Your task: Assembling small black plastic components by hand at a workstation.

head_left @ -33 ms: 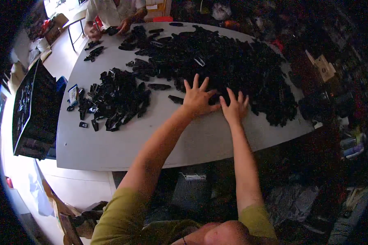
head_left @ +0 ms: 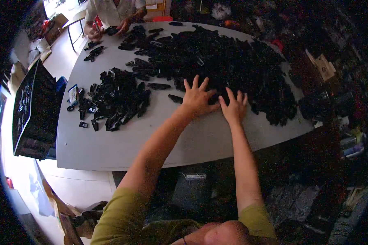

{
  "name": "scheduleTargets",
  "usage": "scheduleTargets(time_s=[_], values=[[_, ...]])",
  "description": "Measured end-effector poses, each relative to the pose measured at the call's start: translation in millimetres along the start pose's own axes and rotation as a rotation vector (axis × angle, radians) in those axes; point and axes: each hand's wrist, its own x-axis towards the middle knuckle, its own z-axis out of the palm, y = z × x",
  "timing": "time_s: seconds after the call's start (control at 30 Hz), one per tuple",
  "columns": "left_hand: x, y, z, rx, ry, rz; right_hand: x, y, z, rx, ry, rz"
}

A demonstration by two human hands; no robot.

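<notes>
A big heap of small black plastic-looking parts covers the far and right portion of a pale grey table. At its near edge my left hand lies with fingers spread, touching the parts. Close beside it my right hand also has its fingers apart, fingertips at the heap. The two thumbs nearly meet. Neither hand grips anything that I can see. One long black part lies just left of my left hand, another a little beyond. The exact kind of these parts cannot be told in the dim light.
A smaller pile of black parts lies on the table's left, with a white-and-blue packet at its side. Left of the table stands a dark bin. Across the table a co-worker's hands handle a black part. A cardboard piece lies at right.
</notes>
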Motion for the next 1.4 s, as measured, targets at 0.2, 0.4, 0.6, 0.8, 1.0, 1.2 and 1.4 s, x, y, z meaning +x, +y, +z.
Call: scheduleTargets(time_s=[0.2,0.4,0.6,0.8,1.0,1.2,1.4], values=[[-22.9,-11.1,1.2,-0.007,0.025,0.038,-11.5,-17.1,-11.2,0.09,-0.015,-0.12],[-88.3,-36.0,-5.5,0.019,0.119,0.082,-49.7,-58.8,-28.7,0.196,-0.062,-0.181],[-147.2,-76.1,-19.3,0.032,0.177,0.124,-75.8,-117.2,-39.4,0.313,-0.036,-0.237],[-158.0,-96.8,-43.1,-0.134,0.287,0.225,-45.8,-129.2,-21.5,0.905,-0.003,-0.167],[-213.3,-108.1,-65.0,-0.413,0.678,-0.079,-58.2,-99.1,-80.2,0.822,0.036,-0.242],[-236.1,-81.6,-47.7,-0.35,0.547,-0.017,-106.9,-88.8,-89.9,0.642,-0.289,-0.267],[-203.2,-61.3,-39.1,0.089,0.364,0.189,-107.7,-102.7,-96.3,0.543,-0.295,-0.479]])
